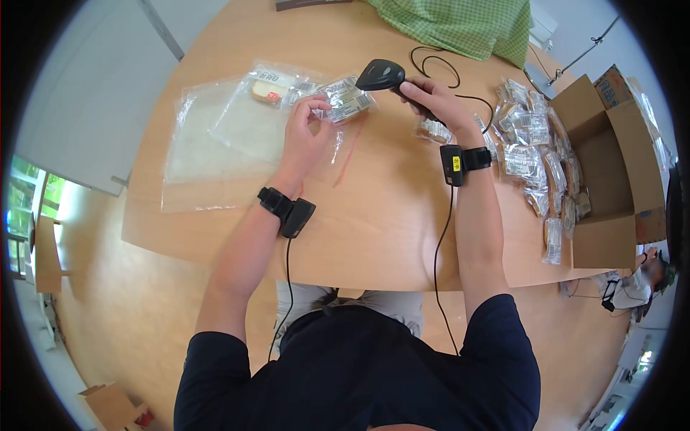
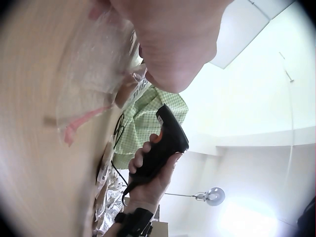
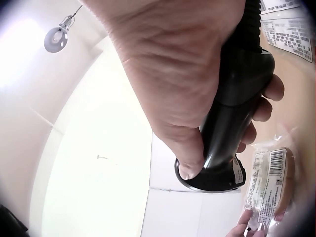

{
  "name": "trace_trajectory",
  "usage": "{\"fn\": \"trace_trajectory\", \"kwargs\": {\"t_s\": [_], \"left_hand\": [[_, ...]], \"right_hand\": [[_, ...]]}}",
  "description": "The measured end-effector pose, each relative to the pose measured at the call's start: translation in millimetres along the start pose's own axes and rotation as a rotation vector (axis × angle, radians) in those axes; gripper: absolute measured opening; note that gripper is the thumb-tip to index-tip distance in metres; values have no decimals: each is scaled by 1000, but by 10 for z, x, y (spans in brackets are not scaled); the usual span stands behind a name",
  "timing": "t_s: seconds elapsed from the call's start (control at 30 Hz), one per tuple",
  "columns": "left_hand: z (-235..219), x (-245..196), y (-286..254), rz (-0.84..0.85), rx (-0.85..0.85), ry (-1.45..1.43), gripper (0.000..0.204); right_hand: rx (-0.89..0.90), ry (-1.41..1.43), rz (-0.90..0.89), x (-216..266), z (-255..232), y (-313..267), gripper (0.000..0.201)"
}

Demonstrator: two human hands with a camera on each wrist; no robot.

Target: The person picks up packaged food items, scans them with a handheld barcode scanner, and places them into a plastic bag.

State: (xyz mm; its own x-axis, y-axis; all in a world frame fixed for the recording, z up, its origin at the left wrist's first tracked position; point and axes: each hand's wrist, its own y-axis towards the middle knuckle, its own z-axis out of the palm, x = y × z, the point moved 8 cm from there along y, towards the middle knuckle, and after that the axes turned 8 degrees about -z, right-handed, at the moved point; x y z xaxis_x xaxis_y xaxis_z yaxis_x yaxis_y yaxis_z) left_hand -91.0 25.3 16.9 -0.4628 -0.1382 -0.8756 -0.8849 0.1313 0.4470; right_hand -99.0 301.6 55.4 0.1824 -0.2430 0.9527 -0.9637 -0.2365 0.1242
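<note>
It looked like a packing or stockroom workspace. A round pale wooden table (image 1: 374, 215) held a heap of small labelled clear snack packets (image 1: 535, 154) beside an open brown cardboard box (image 1: 611, 179), and a black handheld barcode scanner (image 1: 382, 75) was in use there.

**Bright daylight, heavy fisheye, washed-out wrist views**

My head view is evenly lit, with black vignetted corners and curved edges. Both wrist views blow out against the white ceiling; the round silver lamp (image 2: 215, 195) glares, and my near skin blurs.

Black scanner (image 1: 382, 74), green checked cloth (image 1: 460, 25), tan table (image 1: 374, 208)
</note>
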Motion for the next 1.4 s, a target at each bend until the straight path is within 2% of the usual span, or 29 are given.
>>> {"fn": "trace_trajectory", "kwargs": {"t_s": [0.1, 0.17, 0.2, 0.27, 0.3, 0.37, 0.4, 0.47, 0.53, 0.67, 0.7, 0.77, 0.8, 0.87, 0.9, 0.97, 1.0, 1.07, 1.1, 1.23, 1.3, 1.33, 1.4], "left_hand": [[4, -2, 5, 9, -4, 19, 26], [4, -26, -8, 8, -11, 8, 28], [2, -41, -10, 10, -20, -3, 29], [8, -14, -11, -1, -14, -7, 32], [8, 5, -9, -12, -11, -8, 35], [10, 46, -12, -65, 2, -39, 36], [8, 86, -19, -117, 13, -70, 37], [7, 44, -26, -124, 36, -22, 38], [27, 31, -37, -133, 60, 23, 39], [114, -8, -65, -41, 134, 151, 38], [130, -17, -72, -13, 141, 173, 37], [131, -49, -62, 20, 113, 145, 38], [113, -79, -60, 53, 87, 116, 38], [87, -72, -39, 58, 64, 109, 38], [66, -75, -38, 65, 47, 92, 38], [53, -96, -39, 66, 35, 101, 37], [45, -108, -38, 67, 25, 104, 36], [49, -86, -44, 63, 30, 100, 34], [56, -73, -43, 58, 36, 94, 32], [21, -210, -58, 40, 33, 184, 22], [-49, -390, -86, 164, -98, 504, 14], [-65, -382, -94, 165, -98, 504, 14], [-23, -188, -79, -5, 33, 709, 21]], "right_hand": [[-30, -91, -41, -20, -13, 34, 52], [-205, -427, -175, 97, -179, 26, 55], [-207, -428, -173, 38, -217, 41, 55], [-374, -563, -207, -118, -461, 19, 57], [-375, -564, -207, -221, -528, 17, 57], [-443, -763, -126, -320, -657, -24, 55], [-441, -760, -128, -374, -671, -35, 55], [-465, -935, -48, -411, -666, -84, 55], [-451, -980, -60, -445, -624, -78, 55], [-466, -1072, -127, -455, -557, -56, 52], [-464, -1070, -128, -458, -547, -40, 52], [-538, -1043, -384, -150, -442, -61, 52], [-535, -1037, -387, -45, -422, -46, 52], [-320, -709, -294, 117, -226, 48, 51], [-317, -703, -297, 132, -138, 59, 51], [-105, -273, -225, 29, 128, 127, 46], [-103, -271, -228, 42, 191, 114, 46], [131, -234, -129, -46, 449, 85, 43], [163, -294, -112, -108, 471, 122, 42], [103, -250, -22, -129, 317, 112, 40], [-81, -189, -80, -82, 55, 92, 34], [-81, -189, -80, -84, -6, 91, 34], [-156, -117, -20, -138, -183, 85, 31]]}}
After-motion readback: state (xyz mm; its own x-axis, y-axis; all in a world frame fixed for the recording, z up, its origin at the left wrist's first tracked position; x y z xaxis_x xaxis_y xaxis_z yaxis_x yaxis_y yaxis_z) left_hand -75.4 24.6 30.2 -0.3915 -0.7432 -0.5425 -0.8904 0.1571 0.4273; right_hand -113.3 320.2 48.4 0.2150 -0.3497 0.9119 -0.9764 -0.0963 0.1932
